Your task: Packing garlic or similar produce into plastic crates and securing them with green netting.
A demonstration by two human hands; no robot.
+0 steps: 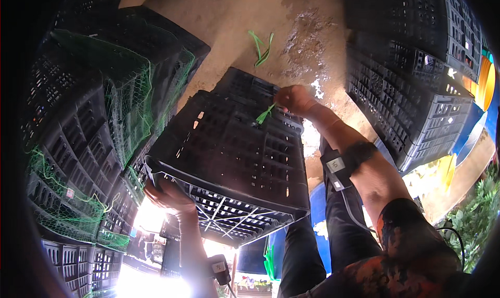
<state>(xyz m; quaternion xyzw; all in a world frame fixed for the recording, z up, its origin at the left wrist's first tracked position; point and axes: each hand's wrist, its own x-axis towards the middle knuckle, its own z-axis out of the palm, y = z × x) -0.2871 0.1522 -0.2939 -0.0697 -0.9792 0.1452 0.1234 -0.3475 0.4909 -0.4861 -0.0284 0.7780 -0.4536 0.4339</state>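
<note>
In front of me a black plastic crate [234, 142] is tilted, its ribbed underside or end facing my body. Its near left corner rests in my left hand [172, 196], closed round the edge, with some fingers hidden by the crate. At the crate's far right side is my right hand [296, 100], fingers bent and pressed together. Whether they grip the rim or something small is hidden. A green leaf-like strip [264, 115] lies against the crate beside these fingers. Another black crate part [245, 82] shows just beyond.
Stacked black crates with green netting [125, 90] stand close on my left. More black crates [401, 100] stand at the right, near a yellow container [486, 83]. Green strips [261, 48] lie on the brown, partly wet floor [229, 27]. Leafy plants [471, 225] are at the right edge.
</note>
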